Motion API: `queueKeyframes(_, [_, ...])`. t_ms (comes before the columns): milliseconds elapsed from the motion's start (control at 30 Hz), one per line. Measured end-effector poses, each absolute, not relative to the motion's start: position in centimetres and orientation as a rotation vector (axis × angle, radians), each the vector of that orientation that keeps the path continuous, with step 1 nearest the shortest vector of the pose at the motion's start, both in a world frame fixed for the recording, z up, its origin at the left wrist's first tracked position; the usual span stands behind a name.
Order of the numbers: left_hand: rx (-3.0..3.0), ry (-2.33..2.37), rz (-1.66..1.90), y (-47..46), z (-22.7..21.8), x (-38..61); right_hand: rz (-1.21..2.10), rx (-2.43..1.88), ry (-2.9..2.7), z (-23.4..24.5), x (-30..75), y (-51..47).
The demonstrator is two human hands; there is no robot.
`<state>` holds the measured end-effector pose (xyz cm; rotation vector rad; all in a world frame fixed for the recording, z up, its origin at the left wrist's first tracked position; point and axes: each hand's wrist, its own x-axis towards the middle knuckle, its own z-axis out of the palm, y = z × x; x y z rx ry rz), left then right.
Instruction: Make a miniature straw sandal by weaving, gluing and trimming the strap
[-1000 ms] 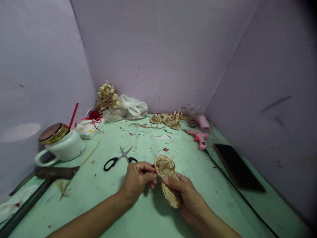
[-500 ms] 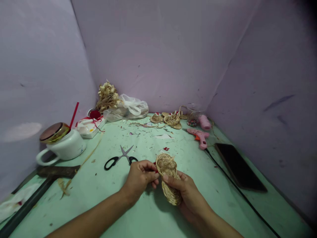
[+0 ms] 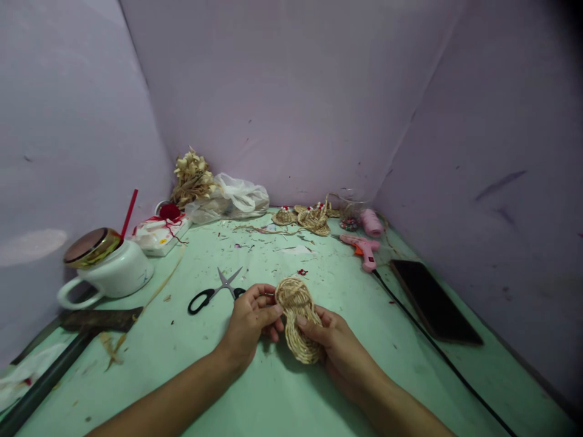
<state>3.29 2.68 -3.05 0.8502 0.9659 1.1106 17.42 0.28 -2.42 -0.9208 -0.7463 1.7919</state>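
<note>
A small braided straw slipper [image 3: 295, 297] is held up off the table, its woven face turned towards me. My right hand [image 3: 339, 346] grips its lower right side, thumb lying on top and fingers behind. At the slipper's upper left edge, my left hand [image 3: 248, 321] is closed with thumb and fingertips against the rim; part of those fingers is hidden behind it. Black-handled scissors [image 3: 223, 285] lie with blades apart just beyond my left hand. A scrap of red thread [image 3: 302, 272] rests past the slipper.
On the right are a pink glue gun [image 3: 363, 250] with its black cord, a phone [image 3: 435, 301] and a pink thread spool [image 3: 372, 223]. Beaded straw pieces [image 3: 314, 220] sit at the back. A white mug [image 3: 118, 273] and a hammer [image 3: 98, 320] stand and lie left.
Both hands and the slipper have shifted slightly left in view, and the slipper has turned to face me more. The red bit by my left fingertips is no longer visible.
</note>
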Motion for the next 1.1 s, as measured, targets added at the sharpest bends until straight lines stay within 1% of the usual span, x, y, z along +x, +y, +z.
queueKeyframes(200, [0.842,0.948,1.097,2.9,-3.1,3.2,1.753,-0.992,-0.957,-2.4,17.9,0.5])
queueKeyframes(300, [0.843,0.968,1.081,3.0,-3.1,3.2,1.725,-1.182,-1.184,-2.7,19.2,1.2])
queueKeyframes(367, [0.833,0.982,1.073,3.0,-3.1,3.2,1.630,-1.379,-1.301,-2.6,20.3,1.7])
queueKeyframes(433, [0.819,0.992,1.071,3.0,-3.1,3.2,1.472,-1.478,-1.293,-2.4,21.2,2.1])
queueKeyframes(533, [0.817,0.994,1.069,2.9,-3.0,3.2,1.330,-1.424,-1.099,-1.9,21.6,2.6])
queueKeyframes(667, [0.860,0.996,1.055,2.8,-3.1,3.3,1.446,-1.321,-0.966,-1.9,20.9,2.6])
queueKeyframes(767, [0.877,0.994,1.048,2.8,-3.2,3.4,1.414,-1.326,-0.994,-2.3,20.7,2.6])
queueKeyframes(933, [0.892,1.009,1.026,2.9,-3.4,3.4,1.073,-1.336,-1.155,-2.0,21.0,2.3])
queueKeyframes(1100, [0.931,1.032,0.997,2.9,-3.3,3.4,1.057,-1.333,-1.297,-1.6,20.6,1.9])
